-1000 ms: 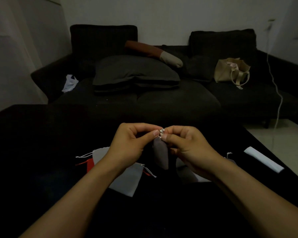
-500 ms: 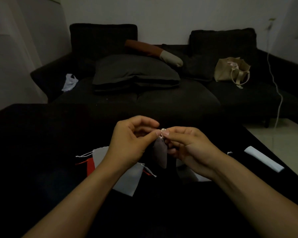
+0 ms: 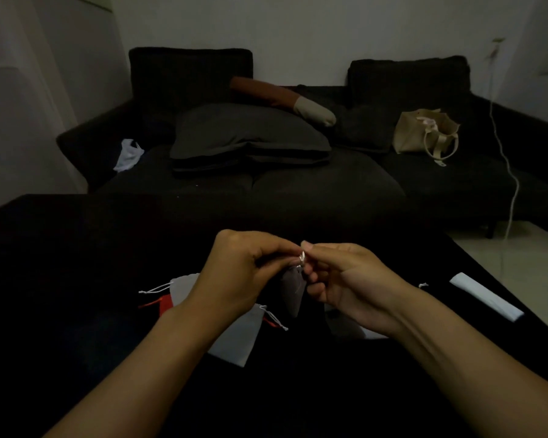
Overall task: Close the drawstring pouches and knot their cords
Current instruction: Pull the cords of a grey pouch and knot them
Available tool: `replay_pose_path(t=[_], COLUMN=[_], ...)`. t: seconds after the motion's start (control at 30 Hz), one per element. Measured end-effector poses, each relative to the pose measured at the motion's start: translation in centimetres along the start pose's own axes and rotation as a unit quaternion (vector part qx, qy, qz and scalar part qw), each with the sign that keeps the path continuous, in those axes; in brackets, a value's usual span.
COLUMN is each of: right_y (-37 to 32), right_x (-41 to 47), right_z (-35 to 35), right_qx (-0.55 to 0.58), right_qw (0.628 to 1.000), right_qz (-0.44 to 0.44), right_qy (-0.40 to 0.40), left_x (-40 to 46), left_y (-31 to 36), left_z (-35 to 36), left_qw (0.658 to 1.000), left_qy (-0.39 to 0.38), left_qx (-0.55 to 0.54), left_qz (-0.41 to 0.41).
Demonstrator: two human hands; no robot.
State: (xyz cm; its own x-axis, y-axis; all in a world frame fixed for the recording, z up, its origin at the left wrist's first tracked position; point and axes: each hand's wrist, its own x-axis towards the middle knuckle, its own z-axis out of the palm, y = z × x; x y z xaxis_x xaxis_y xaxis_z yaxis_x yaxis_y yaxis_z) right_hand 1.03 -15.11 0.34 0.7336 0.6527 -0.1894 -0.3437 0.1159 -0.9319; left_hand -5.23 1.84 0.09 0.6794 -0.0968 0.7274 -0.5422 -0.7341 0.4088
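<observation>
Both the left hand (image 3: 247, 273) and right hand (image 3: 345, 286) pinch the thin white cord (image 3: 301, 258) above the limp dark grey fabric pouch (image 3: 293, 290); it looks light and slack, so grip near the knot.

A dim room: a dark sofa (image 3: 298, 184) against a pale wall (image 3: 298, 33), with light floor tiles (image 3: 500, 260) at right.

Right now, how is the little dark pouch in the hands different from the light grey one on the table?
The dark pouch hangs in the air under both hands; the light grey pouch lies flat on the black table. The dark pouch's cord is pinched between the left hand and right hand; the grey pouch's cord lies loose. The dark pouch looks smaller. Both are drawstring pouches with pale cords.
</observation>
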Motion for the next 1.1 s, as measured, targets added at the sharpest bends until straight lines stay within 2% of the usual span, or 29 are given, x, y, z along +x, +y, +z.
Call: replay_pose_path(t=[0.17,0.23,0.4,0.5,0.6,0.7,0.8,0.9,1.03,1.1], right_y=[-0.1,-0.2,0.0,0.2,0.2,0.4,0.5,0.7,1.2,1.1], right_x=[0.0,0.0,0.0,0.1,0.2,0.3,-0.2,-0.3,0.3,0.2], right_z=[0.3,0.4,0.8,1.0,1.4,1.4,1.4,1.4,1.0,0.8], right_qx=[0.083,0.092,0.082,0.098,0.076,-0.041,-0.205,-0.274,-0.306,-0.302], right_qw=[0.996,0.995,0.996,0.995,0.995,0.985,0.945,0.902,0.886,0.896], right_qz=[0.035,0.04,0.028,0.013,-0.04,-0.131,-0.22,-0.302,-0.317,-0.292], right_qy=[-0.005,-0.002,0.012,0.024,0.049,0.102,0.13,0.137,0.147,0.144], left_x=[0.2,0.1,-0.5,-0.5,-0.6,-0.3,-0.2,0.2,1.2,1.2], left_y=[-0.4,-0.6,-0.4,0.6,1.0,1.0,1.3,2.1,2.9,3.0], left_z=[-0.4,-0.5,0.8,1.9,2.8,3.3,3.7,3.9,3.8,3.8], left_qw=[0.995,0.993,0.999,0.993,0.956,0.906,0.861,0.806,0.725,0.71], left_qy=[-0.041,-0.047,0.012,0.008,0.031,0.086,0.129,0.162,0.183,0.174], left_qx=[0.043,0.063,0.033,-0.031,-0.147,-0.227,-0.273,-0.327,-0.402,-0.419], left_qz=[0.08,0.087,0.009,-0.11,-0.253,-0.348,-0.41,-0.467,-0.528,-0.538])
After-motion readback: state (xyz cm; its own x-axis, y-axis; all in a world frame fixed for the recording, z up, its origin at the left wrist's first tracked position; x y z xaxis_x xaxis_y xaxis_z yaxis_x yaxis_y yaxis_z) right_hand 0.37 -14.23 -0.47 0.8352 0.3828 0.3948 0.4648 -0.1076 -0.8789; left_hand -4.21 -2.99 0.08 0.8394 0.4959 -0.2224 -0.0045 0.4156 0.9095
